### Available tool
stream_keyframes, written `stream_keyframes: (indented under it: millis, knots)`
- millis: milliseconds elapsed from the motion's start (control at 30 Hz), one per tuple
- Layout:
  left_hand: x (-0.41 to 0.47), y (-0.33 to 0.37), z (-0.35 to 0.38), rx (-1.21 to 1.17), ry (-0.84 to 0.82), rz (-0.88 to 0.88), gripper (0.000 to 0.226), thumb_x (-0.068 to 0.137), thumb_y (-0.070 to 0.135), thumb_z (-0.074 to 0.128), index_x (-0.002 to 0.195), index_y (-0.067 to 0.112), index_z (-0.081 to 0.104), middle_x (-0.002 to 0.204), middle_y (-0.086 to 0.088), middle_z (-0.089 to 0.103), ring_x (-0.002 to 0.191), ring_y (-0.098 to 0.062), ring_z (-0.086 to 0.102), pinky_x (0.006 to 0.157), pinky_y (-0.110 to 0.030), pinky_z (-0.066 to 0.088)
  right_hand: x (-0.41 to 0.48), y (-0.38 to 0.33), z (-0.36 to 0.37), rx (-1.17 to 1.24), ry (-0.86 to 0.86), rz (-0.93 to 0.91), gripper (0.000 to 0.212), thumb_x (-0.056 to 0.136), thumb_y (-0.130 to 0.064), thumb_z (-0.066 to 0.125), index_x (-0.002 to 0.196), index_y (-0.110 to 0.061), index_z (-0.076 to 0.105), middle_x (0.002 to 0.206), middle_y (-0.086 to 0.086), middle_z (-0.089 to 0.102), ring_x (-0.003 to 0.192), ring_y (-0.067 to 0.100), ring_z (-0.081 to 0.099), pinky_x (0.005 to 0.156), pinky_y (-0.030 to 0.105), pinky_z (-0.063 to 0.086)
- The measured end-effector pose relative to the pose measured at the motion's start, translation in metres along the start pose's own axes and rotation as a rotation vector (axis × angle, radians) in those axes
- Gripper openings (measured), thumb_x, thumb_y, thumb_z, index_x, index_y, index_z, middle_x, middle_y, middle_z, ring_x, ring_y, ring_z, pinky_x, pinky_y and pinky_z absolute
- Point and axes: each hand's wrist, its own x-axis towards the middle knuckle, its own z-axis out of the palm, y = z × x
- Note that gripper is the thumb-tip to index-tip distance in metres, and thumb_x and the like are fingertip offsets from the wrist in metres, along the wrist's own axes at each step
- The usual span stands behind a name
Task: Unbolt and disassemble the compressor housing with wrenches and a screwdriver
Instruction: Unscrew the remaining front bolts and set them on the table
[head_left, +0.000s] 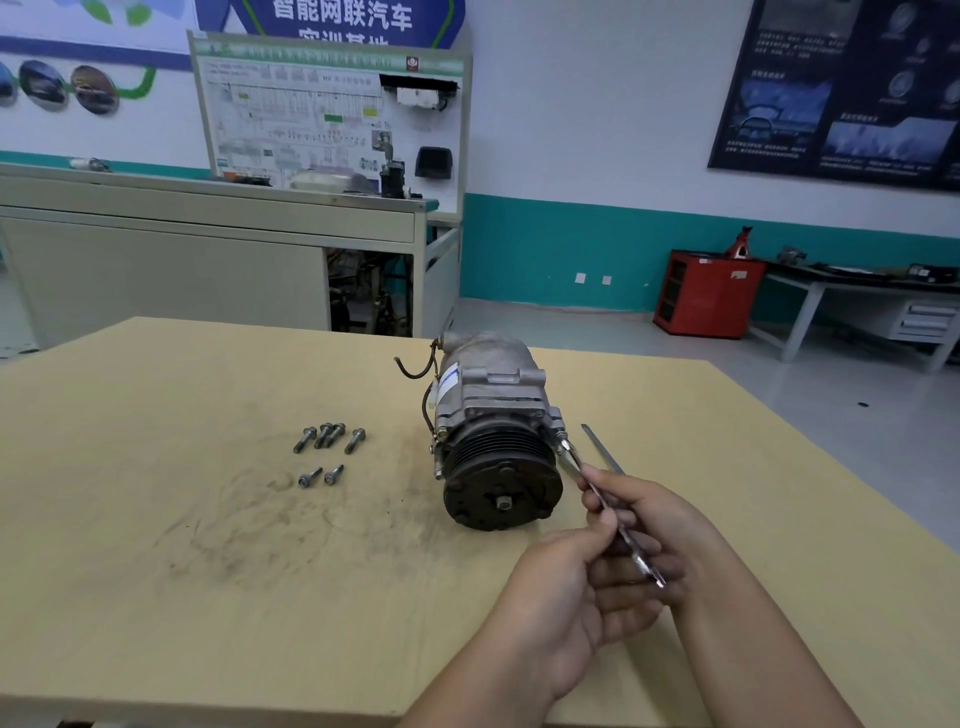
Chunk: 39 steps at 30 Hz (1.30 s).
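Observation:
The grey compressor (493, 410) lies on the tan table (208, 597), its black pulley (503, 480) facing me. A slim wrench (602, 501) sits with its head on a bolt at the housing's right flange. My right hand (641, 512) grips the wrench's middle. My left hand (571, 592) pinches the same wrench lower down, near its free end. Several removed bolts (328, 435) lie loose on the table to the compressor's left. A second flat metal tool (601, 447) lies on the table just right of the compressor, partly hidden by my right hand.
Dark grease smudges mark the table (244, 525) in front of the bolts. A grey workbench (208, 249) and training board stand behind; a red cabinet (706, 299) and a low bench stand at the far right wall.

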Motion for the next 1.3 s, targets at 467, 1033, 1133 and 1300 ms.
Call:
stream_keyframes:
  millis: [467,1033,1133,1300]
  knots:
    - [-0.008,0.004,-0.019,-0.153,0.075,-0.088,0.024,0.082,0.025,0.060,0.070,0.005,0.064,0.060,-0.011,0.066,0.044,-0.018,0.062,0.039,-0.017,0.046,-0.005,0.014,0.011,-0.052,-0.026,-0.083,0.031,0.098,-0.020,0.044,0.083,0.000,0.063,0.053,0.002,0.060,0.029,0.006,0.037,0.028,0.013,0.030]
    - [0.012,-0.016,0.004,0.020,0.139,-0.044,0.029,0.103,0.024,0.033,0.100,0.005,0.055,0.057,-0.005,0.063,0.044,-0.014,0.058,0.047,-0.017,0.047,-0.005,0.007,0.002,-0.461,0.187,-0.232,0.030,0.086,-0.023,0.066,0.065,-0.004,0.058,0.038,0.001,0.047,0.024,0.005,0.032,0.028,0.009,0.023]
    - [0.015,-0.019,0.008,0.050,0.139,0.040,0.035,0.104,0.020,0.031,0.088,0.006,0.060,0.059,-0.006,0.065,0.047,-0.014,0.061,0.051,-0.018,0.048,-0.003,0.000,0.000,-0.541,0.199,-0.273,0.029,0.084,-0.022,0.068,0.064,-0.004,0.059,0.043,0.004,0.055,0.026,0.006,0.030,0.030,0.011,0.023]
    - [0.016,-0.016,0.014,0.013,0.112,0.065,0.036,0.104,0.023,0.031,0.092,0.009,0.063,0.073,-0.006,0.071,0.058,-0.015,0.067,0.054,-0.019,0.050,-0.003,-0.011,-0.006,-0.544,0.111,-0.185,0.027,0.085,-0.027,0.066,0.069,-0.005,0.066,0.059,0.006,0.066,0.039,0.014,0.041,0.040,0.018,0.034]
